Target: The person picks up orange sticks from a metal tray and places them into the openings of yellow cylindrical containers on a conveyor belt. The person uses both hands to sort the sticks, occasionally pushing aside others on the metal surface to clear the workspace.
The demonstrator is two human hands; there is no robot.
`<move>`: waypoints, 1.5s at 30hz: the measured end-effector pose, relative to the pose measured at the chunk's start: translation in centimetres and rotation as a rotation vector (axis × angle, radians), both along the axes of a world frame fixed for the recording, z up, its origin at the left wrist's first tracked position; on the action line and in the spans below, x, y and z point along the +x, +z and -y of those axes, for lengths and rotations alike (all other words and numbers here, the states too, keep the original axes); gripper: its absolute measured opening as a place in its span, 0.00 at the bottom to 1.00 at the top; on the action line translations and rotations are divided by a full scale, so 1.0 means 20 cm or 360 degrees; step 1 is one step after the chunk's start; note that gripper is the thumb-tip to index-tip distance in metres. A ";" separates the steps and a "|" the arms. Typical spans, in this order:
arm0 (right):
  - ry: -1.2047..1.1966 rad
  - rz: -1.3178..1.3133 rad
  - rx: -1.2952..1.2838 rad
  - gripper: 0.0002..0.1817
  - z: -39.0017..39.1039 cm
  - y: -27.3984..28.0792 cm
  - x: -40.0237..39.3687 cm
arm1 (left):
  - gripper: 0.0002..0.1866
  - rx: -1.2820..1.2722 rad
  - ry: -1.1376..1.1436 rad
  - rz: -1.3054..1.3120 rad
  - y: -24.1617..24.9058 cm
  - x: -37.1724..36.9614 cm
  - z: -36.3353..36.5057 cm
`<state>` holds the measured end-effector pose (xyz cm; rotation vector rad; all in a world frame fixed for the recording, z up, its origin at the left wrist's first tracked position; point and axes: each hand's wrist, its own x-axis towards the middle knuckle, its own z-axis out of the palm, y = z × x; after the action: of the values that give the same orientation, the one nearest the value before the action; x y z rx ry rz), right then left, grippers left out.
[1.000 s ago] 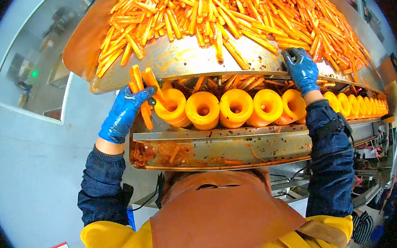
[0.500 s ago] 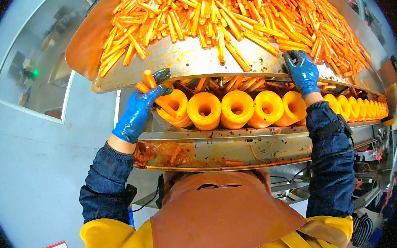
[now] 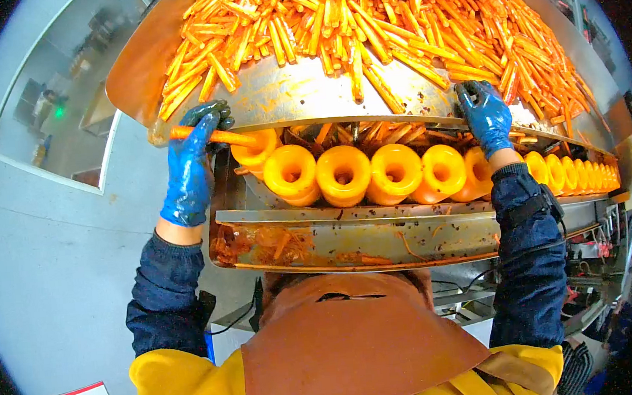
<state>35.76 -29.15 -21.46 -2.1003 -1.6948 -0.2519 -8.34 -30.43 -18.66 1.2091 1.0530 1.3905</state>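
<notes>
My left hand (image 3: 193, 162), in a blue glove, grips an orange stick (image 3: 215, 137) lying nearly level. The stick's right end reaches into the leftmost orange cup (image 3: 256, 160). Several more hollow orange cups (image 3: 343, 174) line up to the right, below the tray's edge. My right hand (image 3: 484, 114), also gloved in blue, rests at the lower edge of the metal tray (image 3: 278, 89) with its fingers curled. Whether anything small is between those fingers is hidden. A large pile of orange sticks (image 3: 361, 19) covers the tray above both hands.
A metal trough (image 3: 319, 243) with orange scraps runs below the cups, close to my apron (image 3: 356, 335). More sticks lie behind the cups, under the tray's edge. A window (image 3: 56, 106) is in the wall at the left, and machine parts stand at the right.
My left hand has moved left and turned more upright, and its stick now lies flatter. The row of cups has shifted right, with another cup at the left end. My right hand has barely moved.
</notes>
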 end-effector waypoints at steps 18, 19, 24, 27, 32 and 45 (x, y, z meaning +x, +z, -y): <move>0.0187 -0.0109 0.0232 0.10 0.00 -0.03 0.01 | 0.29 -0.0470 0.0298 0.0651 0.17 -0.36 -1.08; 0.0202 -0.0113 0.0230 0.09 0.00 -0.02 0.01 | 0.29 -0.0461 0.0283 0.0655 0.12 -0.39 -1.23; 0.0241 -0.0125 0.0250 0.08 -0.02 -0.02 0.00 | 0.51 -0.0320 -0.0163 -0.1258 0.04 -0.21 -1.63; 0.0240 -0.0138 0.0201 0.08 -0.02 -0.01 -0.01 | 0.53 -0.0307 -0.0340 -0.0893 0.04 0.08 -1.59; 0.0218 -0.0089 0.0174 0.09 -0.01 -0.01 -0.01 | 0.51 -0.0205 -0.0691 -0.0994 0.07 0.25 -1.40; 0.0212 0.0024 -0.0567 0.25 -0.30 0.17 -0.48 | 0.48 0.0488 -0.0366 -0.2137 0.22 0.38 -0.77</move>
<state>26.15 -23.20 -18.02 -2.2169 -1.9995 0.0817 -0.83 -15.01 -14.21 2.5158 1.4812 0.4155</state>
